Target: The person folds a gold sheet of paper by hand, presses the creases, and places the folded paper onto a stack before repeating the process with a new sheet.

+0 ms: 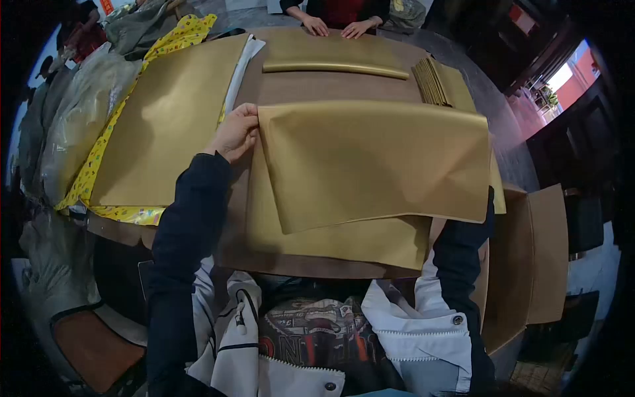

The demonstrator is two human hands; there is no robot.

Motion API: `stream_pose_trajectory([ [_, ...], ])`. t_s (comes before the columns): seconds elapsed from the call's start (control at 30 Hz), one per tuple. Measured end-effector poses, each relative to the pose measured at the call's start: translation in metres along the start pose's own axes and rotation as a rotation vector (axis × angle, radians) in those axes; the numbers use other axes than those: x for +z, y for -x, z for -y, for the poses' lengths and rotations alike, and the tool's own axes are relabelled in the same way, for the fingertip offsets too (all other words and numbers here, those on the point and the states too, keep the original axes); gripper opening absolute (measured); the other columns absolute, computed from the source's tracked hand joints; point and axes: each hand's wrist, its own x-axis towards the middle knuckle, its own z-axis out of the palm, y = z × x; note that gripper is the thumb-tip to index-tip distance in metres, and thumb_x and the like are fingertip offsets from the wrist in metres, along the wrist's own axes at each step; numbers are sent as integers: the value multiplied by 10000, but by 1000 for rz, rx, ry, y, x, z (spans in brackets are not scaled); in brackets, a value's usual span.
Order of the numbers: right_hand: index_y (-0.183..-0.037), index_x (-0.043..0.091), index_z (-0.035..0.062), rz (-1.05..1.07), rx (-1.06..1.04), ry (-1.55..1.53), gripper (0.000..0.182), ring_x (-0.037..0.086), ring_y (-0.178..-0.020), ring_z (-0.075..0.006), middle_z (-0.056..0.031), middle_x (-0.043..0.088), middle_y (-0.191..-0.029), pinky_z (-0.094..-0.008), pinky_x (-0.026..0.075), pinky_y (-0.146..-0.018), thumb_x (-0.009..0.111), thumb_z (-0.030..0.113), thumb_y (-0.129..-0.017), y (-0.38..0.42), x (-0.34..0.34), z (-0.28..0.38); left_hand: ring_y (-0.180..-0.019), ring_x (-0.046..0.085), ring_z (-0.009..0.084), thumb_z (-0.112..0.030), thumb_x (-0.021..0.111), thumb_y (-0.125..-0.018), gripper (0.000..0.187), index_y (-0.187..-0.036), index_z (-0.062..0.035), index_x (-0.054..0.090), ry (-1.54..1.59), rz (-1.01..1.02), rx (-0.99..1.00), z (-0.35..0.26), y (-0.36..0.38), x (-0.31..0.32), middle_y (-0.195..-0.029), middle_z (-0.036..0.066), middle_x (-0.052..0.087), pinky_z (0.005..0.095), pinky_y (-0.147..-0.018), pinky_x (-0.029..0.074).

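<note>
My left hand (236, 134) pinches the upper left corner of a gold paper sheet (377, 165), which is folded over on itself and raised in front of me. Its lower layer (331, 246) lies on the brown table and shows below the raised flap. My right sleeve (461, 255) reaches up behind the right end of the flap. The sheet hides my right hand, so its fingers cannot be seen.
A large gold sheet stack (165, 126) lies at left on yellow patterned wrapping (99, 165). Folded gold pieces (443, 83) are piled at the back right. Across the table (304, 89), another person's hands (337, 28) rest on a folded gold sheet (334, 56). An open cardboard box (546, 251) stands at right.
</note>
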Motion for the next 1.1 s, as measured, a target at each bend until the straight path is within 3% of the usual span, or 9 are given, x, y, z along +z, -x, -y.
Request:
stream_pose_trajectory([
  [0.2, -1173, 563, 54, 105, 20, 71, 279, 582, -914, -163, -72, 604, -1027, -302, 480, -800, 501, 174, -930, -2, 8, -18, -743, 614, 88, -327, 491, -951, 211, -917, -137, 576, 174, 24, -261, 15, 9, 12, -879, -39, 641, 267, -661, 486],
  [0.3, -1286, 493, 71, 184, -6, 152, 340, 548, -985, -158, -49, 559, -1074, -306, 461, -855, 433, 210, -981, -4, 11, -18, -889, 598, 137, -288, 503, -954, 222, -1004, -95, 601, 89, -51, -136, 40, 2, 18, -959, 30, 641, 289, -800, 474],
  [0.4, -1283, 488, 42, 208, 357, -306, 368, 544, -864, -106, -21, 537, -970, -254, 462, -786, 504, 193, -947, -10, 25, 29, -957, 599, 182, -188, 493, -948, 238, -1065, -4, 588, 227, 5, -190, 34, -2, 13, -1042, 88, 639, 318, -874, 473],
  [0.5, -1239, 525, 35, 248, 263, 25, 411, 575, -862, -129, -44, 599, -969, -259, 468, -773, 636, 84, -846, -1, 37, -44, -915, 607, 196, -137, 506, -915, 203, -1023, 6, 601, 64, -29, -259, 49, -13, -2, -1033, 98, 631, 313, -826, 485],
  [0.57, -1181, 559, 15, 296, 297, 303, 329, 586, -901, -141, -74, 625, -1006, -261, 469, -801, 610, 89, -864, -5, 43, -60, -864, 601, 192, -137, 545, -892, 180, -989, 7, 595, -153, -299, -262, 58, -19, -4, -954, 87, 626, 318, -778, 489],
  [0.7, -1166, 558, -2, 324, 290, 376, 319, 621, -895, -191, -121, 647, -993, -306, 487, -816, 587, 155, -889, 1, 45, -96, -819, 582, 174, -155, 567, -882, 168, -953, -4, 592, -196, -313, -258, 79, -25, -26, -902, 80, 607, 302, -722, 477],
  [0.9, -1172, 565, 37, 386, 293, 389, 314, 595, -1001, -327, -190, 621, -1069, -392, 478, -853, 550, 196, -902, 41, 43, -44, -844, 573, 162, -136, 580, -873, 165, -959, 3, 602, -246, -212, -198, 88, -37, -46, -896, 65, 616, 284, -756, 454],
  [0.97, -1111, 580, 8, 429, -14, 476, 263, 626, -884, -300, -167, 636, -966, -352, 496, -773, 599, 129, -878, 62, 41, -48, -846, 574, 155, -132, 586, -871, 160, -954, 3, 600, -235, -285, -167, 90, -31, -37, -886, 62, 618, 288, -760, 454],
  [1.1, -1049, 614, 33, 409, 189, 436, 200, 571, -1003, -339, -154, 631, -1028, -403, 479, -828, 583, 124, -873, 101, 21, -28, -864, 578, 157, -132, 587, -887, 162, -979, 1, 590, -235, -301, -272, 91, -27, -36, -923, 70, 624, 293, -770, 466],
])
